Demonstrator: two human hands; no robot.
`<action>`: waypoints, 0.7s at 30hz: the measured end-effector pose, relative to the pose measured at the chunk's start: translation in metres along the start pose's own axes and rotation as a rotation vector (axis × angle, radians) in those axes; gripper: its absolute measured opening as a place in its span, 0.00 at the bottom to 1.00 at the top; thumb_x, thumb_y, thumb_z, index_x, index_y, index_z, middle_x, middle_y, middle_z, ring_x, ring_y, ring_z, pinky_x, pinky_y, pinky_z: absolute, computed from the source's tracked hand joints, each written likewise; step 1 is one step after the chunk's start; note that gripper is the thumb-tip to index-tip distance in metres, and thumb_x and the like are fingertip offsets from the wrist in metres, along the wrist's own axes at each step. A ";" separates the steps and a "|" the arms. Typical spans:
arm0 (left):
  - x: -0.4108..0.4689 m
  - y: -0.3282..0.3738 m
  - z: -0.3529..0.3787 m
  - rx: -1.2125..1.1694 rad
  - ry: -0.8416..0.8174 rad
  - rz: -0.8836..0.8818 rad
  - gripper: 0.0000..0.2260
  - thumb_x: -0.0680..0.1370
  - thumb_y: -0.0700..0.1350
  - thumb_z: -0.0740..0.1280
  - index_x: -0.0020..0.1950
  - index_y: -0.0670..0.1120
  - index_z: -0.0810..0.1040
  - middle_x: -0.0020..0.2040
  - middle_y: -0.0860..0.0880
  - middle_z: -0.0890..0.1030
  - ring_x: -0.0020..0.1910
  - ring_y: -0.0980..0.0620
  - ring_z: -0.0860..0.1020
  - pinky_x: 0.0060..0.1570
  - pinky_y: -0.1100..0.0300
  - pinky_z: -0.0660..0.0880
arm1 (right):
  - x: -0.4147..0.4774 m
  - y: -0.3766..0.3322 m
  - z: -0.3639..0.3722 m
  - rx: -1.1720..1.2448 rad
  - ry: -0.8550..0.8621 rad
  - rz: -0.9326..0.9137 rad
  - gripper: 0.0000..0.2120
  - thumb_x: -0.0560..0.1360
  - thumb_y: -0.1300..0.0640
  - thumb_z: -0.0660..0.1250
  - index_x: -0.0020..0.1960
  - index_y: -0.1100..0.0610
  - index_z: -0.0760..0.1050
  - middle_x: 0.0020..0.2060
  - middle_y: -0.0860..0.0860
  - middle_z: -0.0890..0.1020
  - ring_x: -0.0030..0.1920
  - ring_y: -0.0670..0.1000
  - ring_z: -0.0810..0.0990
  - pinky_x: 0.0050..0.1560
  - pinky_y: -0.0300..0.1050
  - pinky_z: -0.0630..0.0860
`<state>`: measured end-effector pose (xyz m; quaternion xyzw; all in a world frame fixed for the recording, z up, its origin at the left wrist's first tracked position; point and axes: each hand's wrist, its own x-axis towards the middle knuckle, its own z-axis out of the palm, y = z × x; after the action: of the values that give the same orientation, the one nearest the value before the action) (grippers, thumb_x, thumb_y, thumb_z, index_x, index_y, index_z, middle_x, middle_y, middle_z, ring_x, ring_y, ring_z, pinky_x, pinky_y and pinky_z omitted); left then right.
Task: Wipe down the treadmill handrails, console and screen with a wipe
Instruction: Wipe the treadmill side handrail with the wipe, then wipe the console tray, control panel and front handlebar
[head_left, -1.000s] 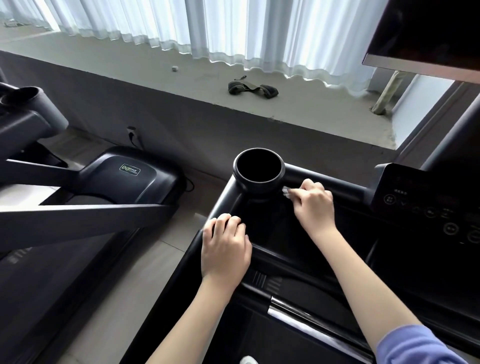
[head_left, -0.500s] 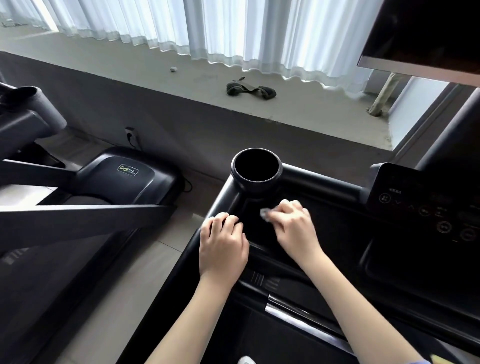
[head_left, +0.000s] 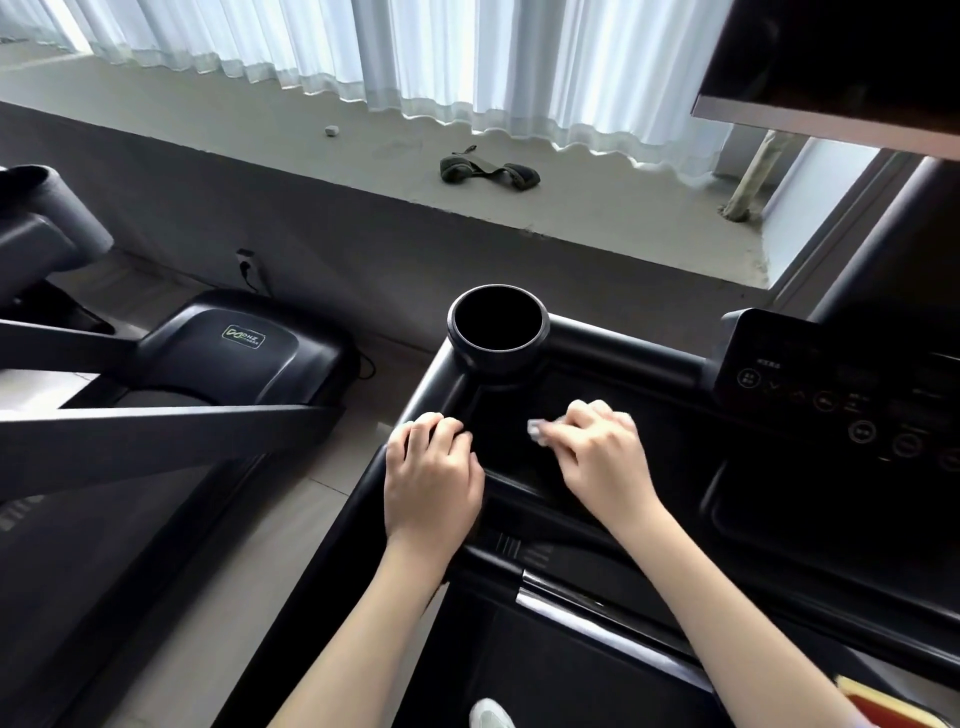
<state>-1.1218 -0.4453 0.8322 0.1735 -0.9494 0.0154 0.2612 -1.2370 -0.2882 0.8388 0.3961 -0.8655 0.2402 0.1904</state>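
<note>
While the left hand (head_left: 434, 478) grips handrail (head_left: 439, 387), right hand (head_left: 597, 457) pinches wipe (head_left: 535, 430).

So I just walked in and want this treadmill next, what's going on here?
A person is wiping the treadmill down. Their right hand pinches a small white wipe against the dark tray just below the cup holder. The left hand rests on the left handrail, fingers curled over it. Neither hand is touching the button console or the screen on the right.
</note>
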 end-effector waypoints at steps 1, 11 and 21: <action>0.000 0.000 0.000 0.000 0.001 0.000 0.15 0.74 0.47 0.58 0.46 0.46 0.84 0.51 0.51 0.82 0.57 0.49 0.74 0.60 0.51 0.64 | 0.002 -0.003 0.001 -0.009 0.017 0.068 0.03 0.71 0.58 0.74 0.41 0.50 0.85 0.34 0.47 0.77 0.35 0.52 0.75 0.37 0.46 0.70; -0.002 0.000 0.001 -0.019 0.023 0.011 0.16 0.74 0.48 0.58 0.46 0.45 0.84 0.51 0.50 0.82 0.57 0.48 0.75 0.60 0.50 0.65 | -0.008 -0.003 -0.010 0.090 -0.081 0.038 0.07 0.67 0.59 0.75 0.40 0.47 0.85 0.34 0.45 0.77 0.34 0.51 0.76 0.34 0.46 0.72; -0.004 0.016 0.005 -0.128 0.010 0.008 0.11 0.74 0.46 0.63 0.47 0.44 0.84 0.49 0.49 0.82 0.54 0.46 0.78 0.61 0.51 0.64 | -0.016 0.003 -0.019 0.108 -0.063 0.107 0.06 0.69 0.57 0.71 0.41 0.47 0.85 0.33 0.45 0.77 0.33 0.51 0.75 0.34 0.46 0.72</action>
<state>-1.1263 -0.4293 0.8268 0.1524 -0.9479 -0.0435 0.2763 -1.2269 -0.2660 0.8454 0.3663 -0.8768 0.2840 0.1285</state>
